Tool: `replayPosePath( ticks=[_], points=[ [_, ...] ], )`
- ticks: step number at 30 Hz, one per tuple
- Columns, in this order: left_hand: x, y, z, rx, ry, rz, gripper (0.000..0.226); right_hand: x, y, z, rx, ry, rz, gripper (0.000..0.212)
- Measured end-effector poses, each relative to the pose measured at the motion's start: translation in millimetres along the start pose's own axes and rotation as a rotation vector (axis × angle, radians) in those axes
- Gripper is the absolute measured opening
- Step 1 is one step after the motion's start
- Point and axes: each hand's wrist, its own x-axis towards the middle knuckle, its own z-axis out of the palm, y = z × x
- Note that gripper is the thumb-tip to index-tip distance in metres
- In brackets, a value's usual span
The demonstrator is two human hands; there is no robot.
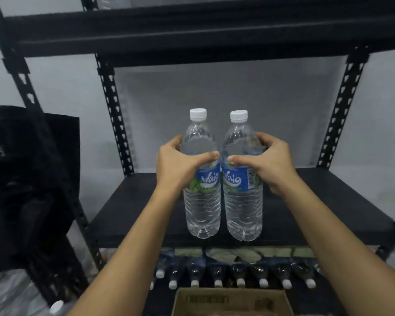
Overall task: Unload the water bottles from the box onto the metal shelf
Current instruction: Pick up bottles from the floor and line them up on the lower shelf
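Note:
Two clear water bottles with white caps and blue labels are held upright, side by side, in front of the black metal shelf point(128, 208). My left hand point(176, 165) grips the left bottle point(202, 201) round its upper body. My right hand point(269, 163) grips the right bottle point(242, 206) the same way. Both bottle bases hang level with the front edge of the middle shelf board. The cardboard box point(232, 302) sits at the bottom of the view, its inside hidden.
A row of several bottles point(240, 277) lies on the lower shelf, caps toward me. Black cloth point(30, 179) hangs over the left upright. The upper shelf beam point(192, 30) spans overhead. Perforated uprights point(115, 115) flank the shelf bay.

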Motion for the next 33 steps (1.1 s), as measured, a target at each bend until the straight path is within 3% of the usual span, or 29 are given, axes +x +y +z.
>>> replayPosePath(
  ticks=[4, 9, 20, 26, 30, 33],
  points=[
    [18, -11, 20, 0.014, -0.018, -0.007, 0.061, 21, 21, -5, 0.005, 0.037, 0.006, 0.076],
    [35, -28, 36, 0.019, -0.010, -0.029, 0.070, 36, 40, -3, 0.015, 0.038, 0.028, 0.060],
    [33, -48, 43, -0.025, -0.056, -0.036, 0.051, 42, 51, -4, 0.024, 0.001, 0.047, 0.057],
    [31, -51, 43, -0.029, -0.078, -0.009, 0.051, 37, 58, -4, -0.011, -0.015, 0.041, 0.072],
    [24, -57, 47, -0.038, -0.078, 0.013, 0.069, 33, 70, -5, -0.064, -0.010, 0.040, 0.099],
    [19, -71, 47, -0.044, -0.080, 0.013, 0.094, 23, 84, -5, -0.149, 0.033, 0.007, 0.113]
  ],
)
